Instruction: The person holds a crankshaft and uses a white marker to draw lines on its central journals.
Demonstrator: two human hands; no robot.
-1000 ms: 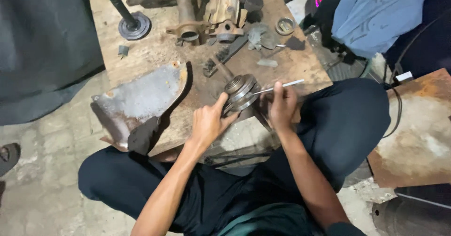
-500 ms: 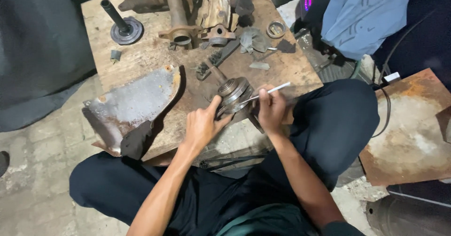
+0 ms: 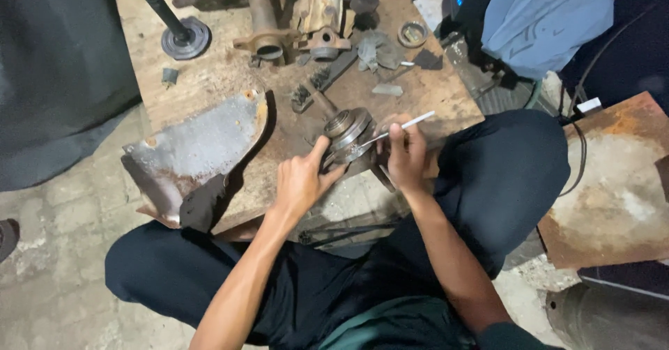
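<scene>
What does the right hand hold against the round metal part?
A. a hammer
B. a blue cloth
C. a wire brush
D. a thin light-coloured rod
D: the right hand grips a thin light-coloured rod whose tip meets the round metal part, which the left hand steadies.

No packages, labels or signs; no readable screen in view.

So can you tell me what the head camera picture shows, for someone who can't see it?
A seated person's left hand steadies a round, grooved metal part on a worn wooden board, while the right hand pokes a thin metal rod into it. A bent metal sheet lies to the left, with rusty machine pieces at the far edge.
</scene>
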